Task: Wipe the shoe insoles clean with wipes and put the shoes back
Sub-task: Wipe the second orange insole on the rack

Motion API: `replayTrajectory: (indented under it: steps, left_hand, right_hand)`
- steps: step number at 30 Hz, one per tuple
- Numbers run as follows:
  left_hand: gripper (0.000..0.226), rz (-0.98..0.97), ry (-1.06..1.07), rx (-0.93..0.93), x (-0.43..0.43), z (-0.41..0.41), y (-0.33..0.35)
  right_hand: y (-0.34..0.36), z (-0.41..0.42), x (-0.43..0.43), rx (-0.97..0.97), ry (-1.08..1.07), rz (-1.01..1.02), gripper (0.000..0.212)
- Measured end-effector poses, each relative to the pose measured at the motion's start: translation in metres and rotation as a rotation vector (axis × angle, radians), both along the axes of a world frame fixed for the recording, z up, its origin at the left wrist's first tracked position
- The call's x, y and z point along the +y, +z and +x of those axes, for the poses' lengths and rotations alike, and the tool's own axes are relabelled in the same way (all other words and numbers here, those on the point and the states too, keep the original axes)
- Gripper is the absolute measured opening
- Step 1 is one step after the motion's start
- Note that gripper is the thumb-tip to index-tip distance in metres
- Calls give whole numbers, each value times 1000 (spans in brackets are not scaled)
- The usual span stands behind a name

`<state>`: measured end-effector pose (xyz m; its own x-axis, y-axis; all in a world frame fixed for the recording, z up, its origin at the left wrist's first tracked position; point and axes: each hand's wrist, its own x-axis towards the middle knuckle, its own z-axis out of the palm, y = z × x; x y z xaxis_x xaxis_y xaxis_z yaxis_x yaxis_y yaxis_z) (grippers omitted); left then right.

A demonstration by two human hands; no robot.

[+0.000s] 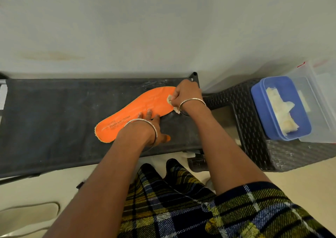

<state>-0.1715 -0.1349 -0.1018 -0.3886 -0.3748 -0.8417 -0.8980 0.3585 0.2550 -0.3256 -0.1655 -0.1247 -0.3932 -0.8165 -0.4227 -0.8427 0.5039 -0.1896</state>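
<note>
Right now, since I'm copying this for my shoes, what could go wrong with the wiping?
The toe of the insole lies near the right edge of the rack; a stroke by the right hand could push it off, though the left hand pins it.
The wipe trails onto the smudged rack top and may carry grime back.
The blue tub of wipes sits open; they might dry.

Pale wall (pixel 163 29); black shelf (pixel 45 119); woven stool (pixel 254 147); cream floor (pixel 45 192).

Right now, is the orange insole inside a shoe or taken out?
Out. The orange insole lies flat on the black shelf, no shoe around it; the left hand presses it, the right hand grips a wipe.
</note>
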Motion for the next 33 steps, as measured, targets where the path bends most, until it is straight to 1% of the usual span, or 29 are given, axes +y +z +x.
replayTrajectory:
  steps: [2,3,5,8,9,12,14,17,19,20,23,24,25,28,29,31,33]
  left_hand:
    - [90,-2,-3,-5,1,-1,-1]
    - [90,-5,-5,-8,1,-1,-2]
    - [90,-11,-4,-10,1,-1,-2]
    - [89,-2,0,-6,0,0,-1]
    - [89,-1,0,-4,0,0,0]
    - [89,-2,4,-3,1,-3,1]
    - [89,-10,7,-4,1,-4,2]
    - [89,-3,7,-2,1,-3,2]
    - [88,5,9,3,1,-2,3]
    - [88,6,10,4,1,-2,4]
    - [88,5,14,5,1,-3,3]
    - [88,4,16,5,1,-3,2]
    - [88,1,15,5,1,-4,1]
    - [89,-7,5,8,1,-2,0]
    - [88,-6,4,7,1,-1,0]
    - [88,-2,3,5,0,-1,1]
    - [88,-4,7,3,1,-2,1]
  right_hand:
    - [0,4,2,-89,34,82,28]
    - [0,7,3,-102,39,96,28]
    - [-1,6,2,-54,19,46,28]
    - [2,2,0,52,-43,-87,27]
    - [3,2,0,49,-35,-75,26]
    - [8,3,3,-95,39,72,21]
    - [7,6,5,-137,30,90,20]
    - [2,0,0,5,-60,-35,28]
    - [2,0,-1,43,-61,-74,25]
    - [3,0,-1,25,-42,-51,22]
    - [5,7,2,-138,26,28,8]
    - [6,10,3,-167,28,29,6]
    - [6,11,3,-159,14,8,5]
    - [3,8,1,27,-56,-143,15]
    - [3,7,1,48,-68,-185,16]
    - [4,5,1,-12,-58,-166,13]
    - [5,7,3,-132,29,-35,7]
